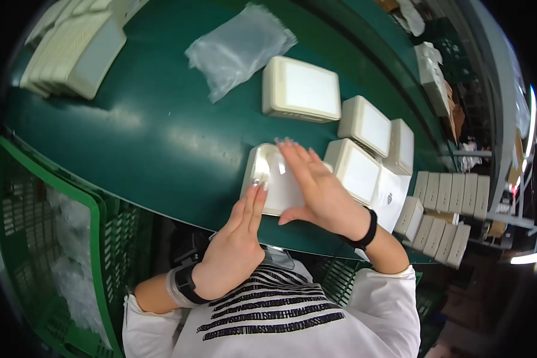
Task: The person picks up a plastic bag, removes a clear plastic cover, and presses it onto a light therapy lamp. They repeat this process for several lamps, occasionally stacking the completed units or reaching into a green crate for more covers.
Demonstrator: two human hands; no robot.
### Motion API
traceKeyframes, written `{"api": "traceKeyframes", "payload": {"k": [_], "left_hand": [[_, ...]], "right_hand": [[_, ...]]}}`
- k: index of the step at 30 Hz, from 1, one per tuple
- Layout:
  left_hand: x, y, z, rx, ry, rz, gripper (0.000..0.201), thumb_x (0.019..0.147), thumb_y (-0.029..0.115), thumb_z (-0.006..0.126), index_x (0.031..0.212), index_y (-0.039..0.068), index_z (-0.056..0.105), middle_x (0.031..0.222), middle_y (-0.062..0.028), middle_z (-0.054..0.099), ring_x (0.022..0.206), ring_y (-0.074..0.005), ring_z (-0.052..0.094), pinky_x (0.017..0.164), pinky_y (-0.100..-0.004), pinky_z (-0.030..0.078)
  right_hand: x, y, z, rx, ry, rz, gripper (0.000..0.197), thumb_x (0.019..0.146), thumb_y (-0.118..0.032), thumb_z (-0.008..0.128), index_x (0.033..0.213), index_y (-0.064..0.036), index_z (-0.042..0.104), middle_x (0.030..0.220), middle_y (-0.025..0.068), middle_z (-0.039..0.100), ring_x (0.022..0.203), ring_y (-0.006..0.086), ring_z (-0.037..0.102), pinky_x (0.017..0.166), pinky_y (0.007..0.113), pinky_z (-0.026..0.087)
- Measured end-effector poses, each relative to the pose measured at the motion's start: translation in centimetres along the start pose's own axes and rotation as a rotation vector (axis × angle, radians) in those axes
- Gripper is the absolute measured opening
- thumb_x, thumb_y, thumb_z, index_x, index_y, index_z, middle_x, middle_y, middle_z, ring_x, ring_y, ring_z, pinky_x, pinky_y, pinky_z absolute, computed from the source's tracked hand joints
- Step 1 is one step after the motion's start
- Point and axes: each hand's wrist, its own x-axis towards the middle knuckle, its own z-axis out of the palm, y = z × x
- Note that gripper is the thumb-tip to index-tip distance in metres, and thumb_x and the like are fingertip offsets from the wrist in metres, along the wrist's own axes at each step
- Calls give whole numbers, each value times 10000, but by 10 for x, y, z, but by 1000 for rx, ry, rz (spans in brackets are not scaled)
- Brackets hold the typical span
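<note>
A flat cream-white plastic case in a clear glossy bag [268,173] lies on the green table [161,137] near its front edge. My right hand [316,188] lies flat on top of it, fingers straight and pressed down. My left hand [235,238] touches the case's near left edge with outstretched fingertips. Both wrists wear black bands.
Three more cream cases [301,89] [365,124] [355,169] lie to the right and behind, plus one [401,145] farther right. A pile of clear plastic bags [238,48] sits at the back. Stacked cases [71,48] stand far left, a row of small white boxes [447,203] right, a green crate [48,250] at left below.
</note>
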Motion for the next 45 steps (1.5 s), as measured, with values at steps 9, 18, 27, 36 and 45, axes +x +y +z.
{"api": "traceKeyframes", "payload": {"k": [9, 18, 27, 36, 45], "left_hand": [[-6, -8, -15, -164, -22, 45, 160, 602, 134, 672, 614, -26, 682, 1465, -333, 277, 1393, -423, 257, 1124, -536, 196], [4, 4, -15, -139, -25, 42, 158, 599, 155, 704, 605, -2, 687, 1473, -331, 260, 1399, -424, 242, 1119, -548, 192], [-25, 20, -31, -189, 18, 69, 178, 593, 172, 795, 657, 24, 717, 1441, -250, 392, 1318, -392, 394, 1095, -517, 244], [-67, 20, -5, -903, -32, -7, 170, 645, 70, 748, 804, 11, 744, 1011, -205, 693, 824, -276, 680, 764, -344, 510], [-34, 24, 17, -1045, 12, -185, 129, 707, 9, 691, 816, -55, 720, 901, -188, 708, 799, -227, 688, 720, -298, 542]], "right_hand": [[-60, 19, -1, 1, 67, 209, 1325, 558, -283, 881, 1494, -10, -17, 1519, 240, 219, 1390, 372, 287, 1138, 583, 122], [-52, 24, -6, -44, 84, 234, 1305, 533, -279, 894, 1490, -1, 52, 1486, 247, 280, 1375, 327, 330, 1133, 585, 131], [-31, 12, 32, -148, 210, 46, 1087, 517, -317, 850, 1437, -66, 327, 1324, 323, 374, 1267, 479, 340, 1022, 594, 261], [-223, 39, -50, -448, 1100, 455, 968, 539, -339, 790, 1376, -22, 419, 1243, 242, 473, 1113, 401, 495, 964, 460, 402], [-358, 176, -15, -22, 1092, 1254, 902, 592, -385, 799, 1306, 72, 490, 1135, 246, 624, 1036, 330, 624, 904, 360, 480]]}}
